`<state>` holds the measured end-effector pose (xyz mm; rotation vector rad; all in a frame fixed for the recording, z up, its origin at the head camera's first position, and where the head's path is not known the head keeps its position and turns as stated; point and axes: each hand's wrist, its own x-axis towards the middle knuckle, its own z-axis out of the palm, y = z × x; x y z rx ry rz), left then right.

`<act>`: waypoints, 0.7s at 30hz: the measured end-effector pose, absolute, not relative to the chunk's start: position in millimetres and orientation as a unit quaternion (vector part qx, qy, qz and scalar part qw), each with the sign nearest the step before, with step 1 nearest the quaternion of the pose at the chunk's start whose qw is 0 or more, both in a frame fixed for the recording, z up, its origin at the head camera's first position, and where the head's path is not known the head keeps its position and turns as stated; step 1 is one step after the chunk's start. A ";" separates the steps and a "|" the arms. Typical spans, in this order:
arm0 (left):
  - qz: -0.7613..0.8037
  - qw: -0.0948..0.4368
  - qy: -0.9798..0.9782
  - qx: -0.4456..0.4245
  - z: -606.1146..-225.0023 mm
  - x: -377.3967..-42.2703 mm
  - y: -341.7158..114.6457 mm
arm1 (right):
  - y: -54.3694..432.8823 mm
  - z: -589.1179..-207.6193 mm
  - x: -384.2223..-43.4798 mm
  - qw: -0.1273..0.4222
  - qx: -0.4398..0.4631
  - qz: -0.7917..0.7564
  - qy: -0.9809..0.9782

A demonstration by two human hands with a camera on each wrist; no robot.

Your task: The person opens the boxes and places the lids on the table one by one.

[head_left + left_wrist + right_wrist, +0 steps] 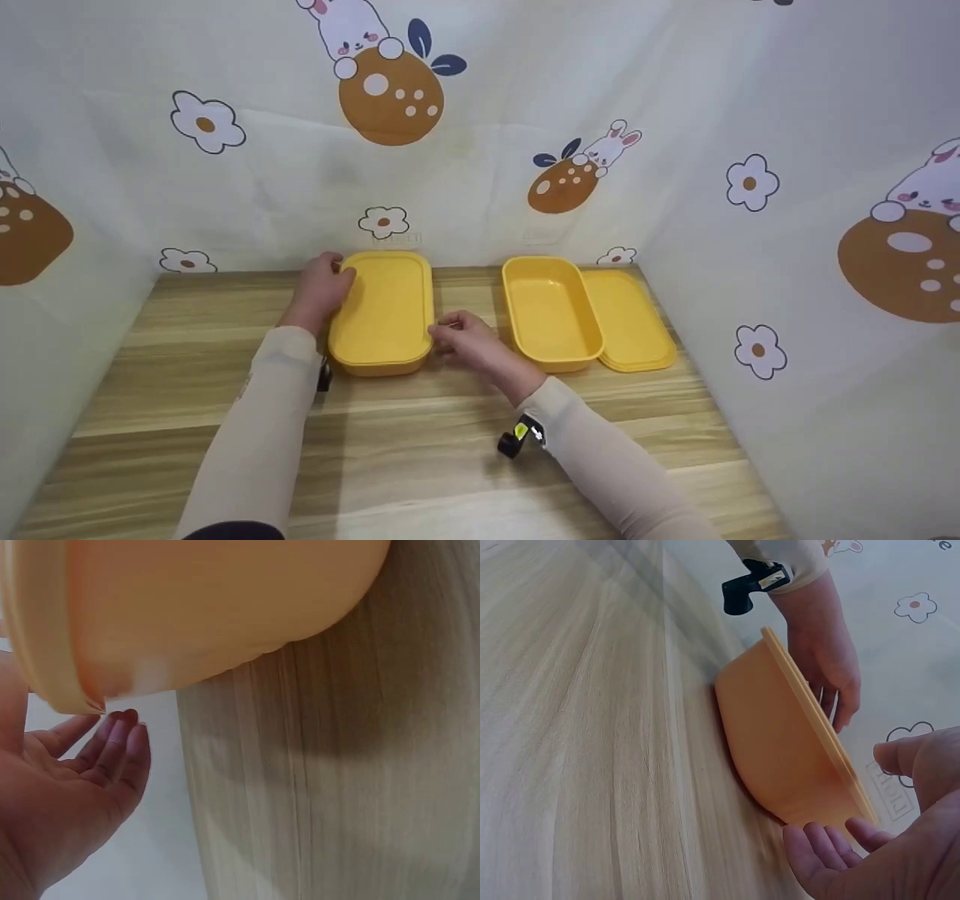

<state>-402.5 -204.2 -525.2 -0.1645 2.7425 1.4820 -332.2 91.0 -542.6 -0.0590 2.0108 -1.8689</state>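
A yellow rectangular food container (381,369) with its flat lid (382,311) on top lies on the wooden table, left of the middle. At its far left corner is my left hand (321,289), the thumb over the lid's edge. In the left wrist view, the loosely bent fingers (120,746) of that hand stand close to the rim. Beside the container's right edge is my right hand (469,341), its fingertips right at the rim. From the right wrist view, its thumb (900,754) is spread away from the fingers, beside the container's wall (772,742).
To the right sits a second yellow container (551,307), uncovered, with nothing in it. Its loose lid (634,322) lies flat against its right side. A patterned cloth (480,150) stands as a wall behind the table (420,457) and along both sides.
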 end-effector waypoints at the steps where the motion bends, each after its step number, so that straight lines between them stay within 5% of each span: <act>1: 0.472 0.003 0.880 -0.050 -525.6 -402.8 -204.5 | 90.1 -542.8 -332.9 0.201 -0.019 -0.670 0.714; 7: 0.461 -0.017 0.886 -0.047 -526.6 -404.6 -204.0 | 86.9 -544.1 -335.1 0.215 -0.008 -0.683 0.698; 21: 0.468 0.026 0.882 -0.053 -533.7 -416.0 -210.0 | 84.2 -550.5 -339.5 0.218 0.003 -0.703 0.677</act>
